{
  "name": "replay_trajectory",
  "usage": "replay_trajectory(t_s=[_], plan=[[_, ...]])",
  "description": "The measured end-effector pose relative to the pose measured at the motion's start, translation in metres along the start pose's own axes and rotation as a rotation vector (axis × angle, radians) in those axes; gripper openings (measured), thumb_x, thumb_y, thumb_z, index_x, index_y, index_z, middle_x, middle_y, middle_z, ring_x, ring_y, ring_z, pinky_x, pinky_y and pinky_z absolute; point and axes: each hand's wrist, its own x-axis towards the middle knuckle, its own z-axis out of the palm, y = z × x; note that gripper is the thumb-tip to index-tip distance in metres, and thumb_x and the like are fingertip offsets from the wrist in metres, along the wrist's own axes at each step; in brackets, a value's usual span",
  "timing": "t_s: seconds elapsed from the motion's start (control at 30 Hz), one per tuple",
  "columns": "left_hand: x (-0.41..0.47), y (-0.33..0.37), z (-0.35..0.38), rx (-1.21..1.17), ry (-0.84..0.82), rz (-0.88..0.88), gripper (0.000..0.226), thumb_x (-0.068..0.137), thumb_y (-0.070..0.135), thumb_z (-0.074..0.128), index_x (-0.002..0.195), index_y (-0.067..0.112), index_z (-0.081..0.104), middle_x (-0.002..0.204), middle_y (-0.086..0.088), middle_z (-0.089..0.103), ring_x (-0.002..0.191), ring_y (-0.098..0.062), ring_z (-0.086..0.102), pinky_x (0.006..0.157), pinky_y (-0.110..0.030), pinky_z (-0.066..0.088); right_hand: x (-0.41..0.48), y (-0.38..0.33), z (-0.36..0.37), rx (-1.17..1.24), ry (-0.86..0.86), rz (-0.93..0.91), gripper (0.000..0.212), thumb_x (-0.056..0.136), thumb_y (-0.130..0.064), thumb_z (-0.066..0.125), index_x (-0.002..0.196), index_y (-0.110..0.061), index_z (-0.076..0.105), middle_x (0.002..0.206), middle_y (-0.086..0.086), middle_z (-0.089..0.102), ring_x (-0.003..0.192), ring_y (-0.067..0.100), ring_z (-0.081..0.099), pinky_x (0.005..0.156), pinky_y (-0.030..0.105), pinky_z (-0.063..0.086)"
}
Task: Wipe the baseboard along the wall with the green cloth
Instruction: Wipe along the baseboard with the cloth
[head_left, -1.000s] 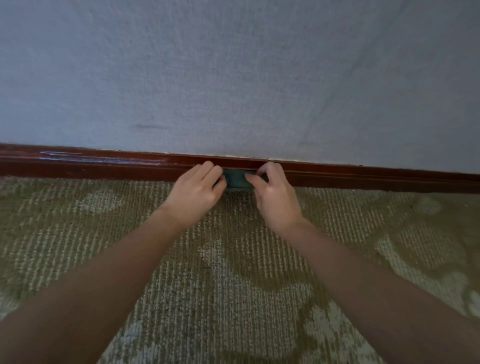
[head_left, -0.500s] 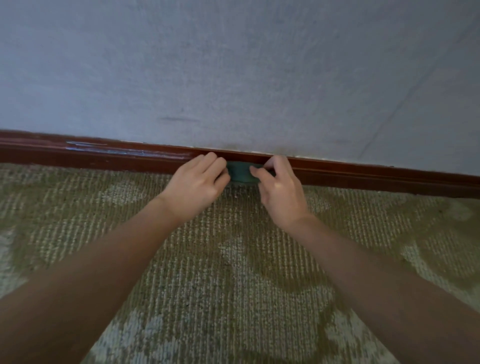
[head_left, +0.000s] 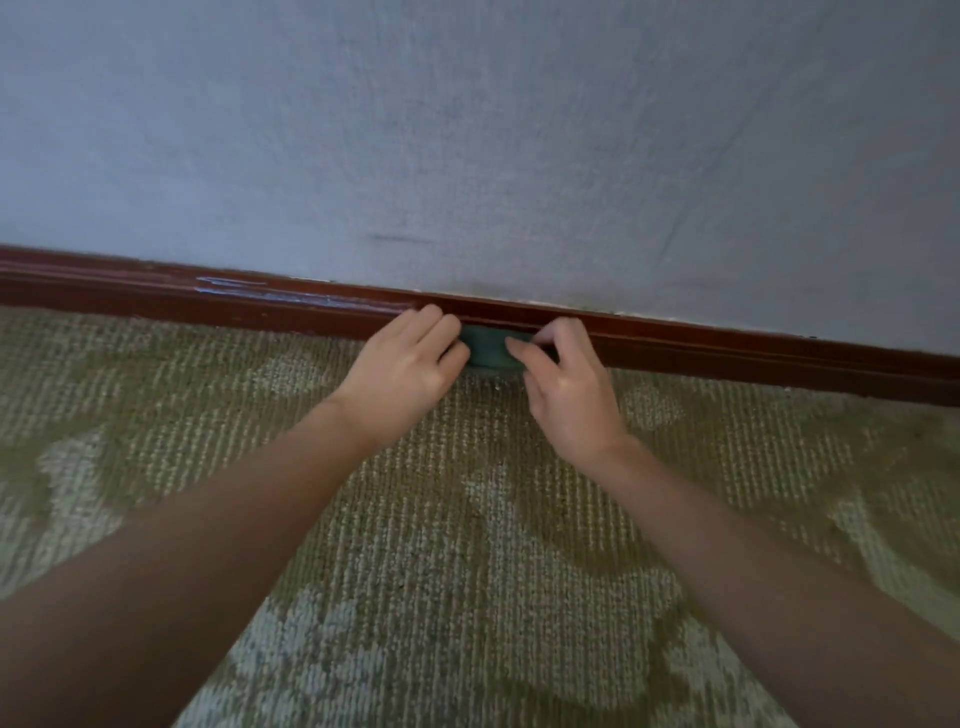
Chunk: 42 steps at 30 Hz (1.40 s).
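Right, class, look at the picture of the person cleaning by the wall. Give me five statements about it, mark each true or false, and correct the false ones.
1. The folded green cloth lies against the dark reddish-brown wooden baseboard. True.
2. Only one hand holds the cloth. False: the right hand pinches one end and the left hand grips the other.
3. The floor is bare tile. False: it is a patterned olive and pale woven carpet.
4. A whitish scuffed streak marks the baseboard to the left of the hands. True.
5. The wall is bright yellow. False: the textured wall is bluish grey.
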Motion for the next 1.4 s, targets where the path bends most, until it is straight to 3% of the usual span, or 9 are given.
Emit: replay_trajectory(t_s=[0.1,0.2,0.27,0.4,0.77,0.93,1.07,1.2,1.4], plan=[[-0.013,0.003,-0.019,0.033,-0.026,0.012,0.027,0.08,-0.009,0.04,0.072,-0.004,0.065,0.071,-0.017,0.058,0.065,-0.029,0.056,0.058,-0.035,0.046,-0.009,-0.016,-0.003,0.046,-0.02,-0.007,0.032,0.069,0.016,0.067,0.101,0.011,0.064,0.09,0.025,0.059,0.078,0.037,0.058,0.053,0.044,0.052],[-0.018,0.005,-0.042,0.014,-0.049,-0.064,0.016,0.069,-0.019,0.057,0.077,-0.008,0.066,0.078,-0.021,0.061,0.07,-0.034,0.058,0.062,-0.04,0.051,-0.007,-0.034,-0.011,0.098,0.029,0.012,0.035,0.065,0.019,0.069,0.098,0.011,0.066,0.092,0.024,0.062,0.083,0.037,0.06,0.057,0.042,0.055],[-0.018,0.009,-0.056,-0.02,-0.059,-0.113,0.023,0.061,-0.025,0.066,0.079,-0.01,0.066,0.081,-0.023,0.062,0.072,-0.037,0.059,0.064,-0.043,0.052,-0.006,-0.04,-0.021,0.117,0.04,0.001,0.035,0.065,0.019,0.07,0.098,0.01,0.066,0.09,0.023,0.062,0.082,0.037,0.061,0.056,0.042,0.055],[-0.018,0.013,-0.068,-0.045,-0.043,-0.15,0.024,0.06,-0.025,0.07,0.079,-0.01,0.067,0.079,-0.022,0.062,0.069,-0.035,0.059,0.061,-0.042,0.053,-0.004,-0.045,-0.032,0.131,0.048,-0.004,0.036,0.065,0.02,0.069,0.1,0.01,0.066,0.089,0.023,0.062,0.081,0.037,0.06,0.052,0.042,0.054],[-0.026,-0.037,-0.023,0.008,0.118,-0.097,0.012,0.079,-0.009,0.056,0.078,-0.01,0.067,0.075,-0.021,0.061,0.065,-0.033,0.059,0.057,-0.039,0.049,0.034,-0.045,0.015,0.0,0.11,-0.013,0.036,0.061,0.02,0.071,0.095,0.009,0.068,0.082,0.022,0.061,0.076,0.035,0.061,0.047,0.038,0.053],[-0.029,-0.056,-0.014,-0.046,0.092,-0.06,0.016,0.063,-0.019,0.072,0.076,-0.011,0.068,0.075,-0.022,0.063,0.067,-0.034,0.061,0.058,-0.036,0.053,0.045,-0.054,0.029,-0.052,0.1,0.051,0.034,0.058,0.021,0.071,0.091,0.011,0.067,0.078,0.022,0.059,0.072,0.034,0.059,0.045,0.037,0.051],[-0.031,-0.059,-0.007,-0.038,0.11,-0.027,0.018,0.063,-0.019,0.07,0.078,-0.011,0.068,0.077,-0.022,0.063,0.067,-0.034,0.061,0.06,-0.036,0.052,0.043,-0.057,0.037,-0.049,0.142,0.082,0.033,0.059,0.024,0.068,0.09,0.011,0.067,0.08,0.022,0.059,0.074,0.036,0.059,0.049,0.039,0.052],[-0.044,-0.07,-0.005,-0.03,0.122,-0.062,0.02,0.065,-0.02,0.069,0.082,-0.011,0.068,0.078,-0.021,0.062,0.068,-0.034,0.059,0.059,-0.038,0.05,0.05,-0.062,0.038,-0.086,0.112,0.012,0.036,0.057,0.023,0.07,0.09,0.011,0.067,0.078,0.021,0.06,0.072,0.034,0.059,0.047,0.036,0.051],[-0.042,-0.062,0.003,-0.077,0.202,-0.172,0.018,0.075,-0.014,0.051,0.082,-0.01,0.067,0.08,-0.021,0.062,0.07,-0.036,0.058,0.064,-0.041,0.047,0.053,-0.06,0.032,-0.127,0.03,-0.001,0.036,0.056,0.023,0.069,0.09,0.011,0.067,0.078,0.023,0.059,0.072,0.034,0.059,0.047,0.036,0.051]])
